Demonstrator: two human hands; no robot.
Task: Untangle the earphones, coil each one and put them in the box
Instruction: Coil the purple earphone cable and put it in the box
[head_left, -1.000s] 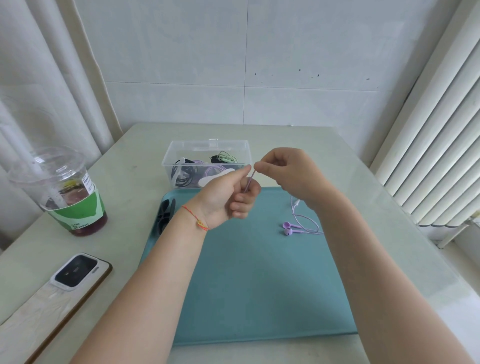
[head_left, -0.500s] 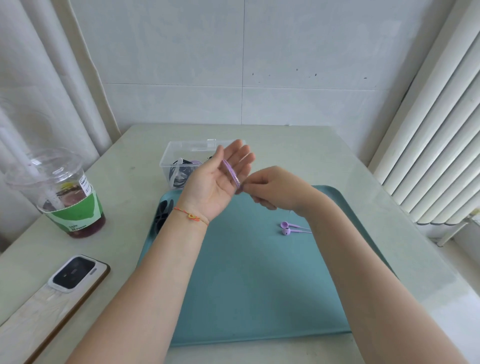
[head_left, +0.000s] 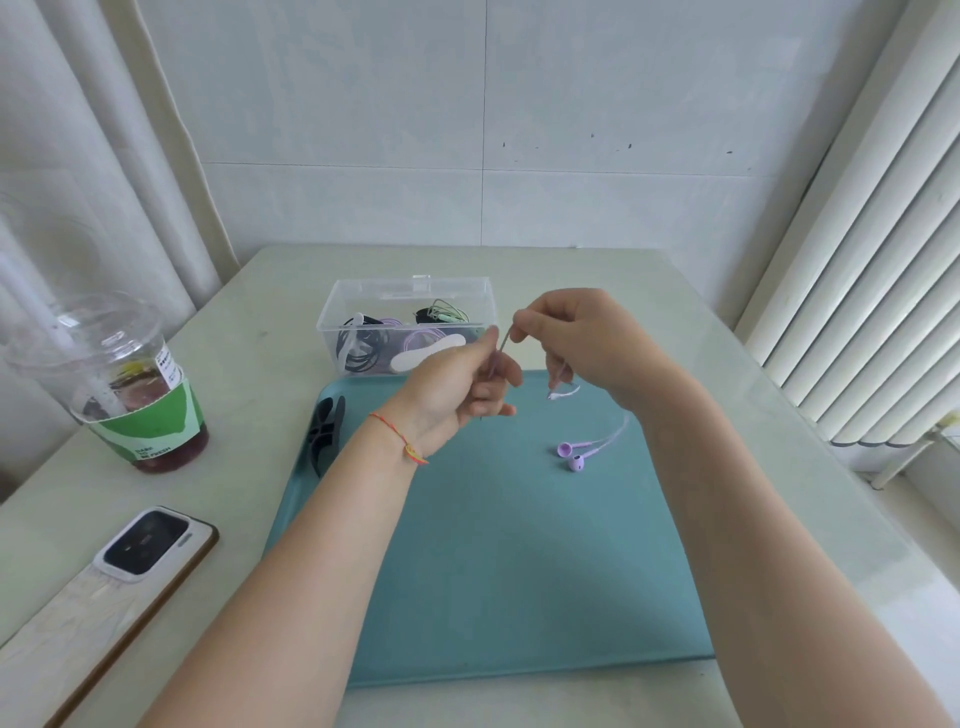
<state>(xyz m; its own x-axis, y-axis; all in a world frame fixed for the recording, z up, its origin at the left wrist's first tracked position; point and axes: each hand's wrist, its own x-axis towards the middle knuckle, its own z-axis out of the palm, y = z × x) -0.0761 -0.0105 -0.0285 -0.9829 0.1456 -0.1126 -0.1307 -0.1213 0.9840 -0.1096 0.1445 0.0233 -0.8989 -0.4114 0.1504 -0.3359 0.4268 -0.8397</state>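
Note:
A purple earphone cable runs between both hands above the teal tray (head_left: 493, 597). My left hand (head_left: 457, 389) has its fingers curled around wound turns of the cable. My right hand (head_left: 582, 338) pinches the cable just right of it, at box height. The two purple earbuds (head_left: 571, 454) lie on the tray, their cable rising under my right wrist. The clear plastic box (head_left: 410, 291) behind the tray holds several coiled earphones, black, purple and green.
A black clip-like object (head_left: 326, 428) lies at the tray's left edge. On the table's left stand a plastic cup (head_left: 130, 384) with a dark drink and a phone (head_left: 104, 587) lying face down. Window blinds (head_left: 872, 291) fill the right side.
My left hand, flat-fingered half a second ago, has curled around the cable again. My right hand has swung up and right with the cable, and less cable lies on the tray.

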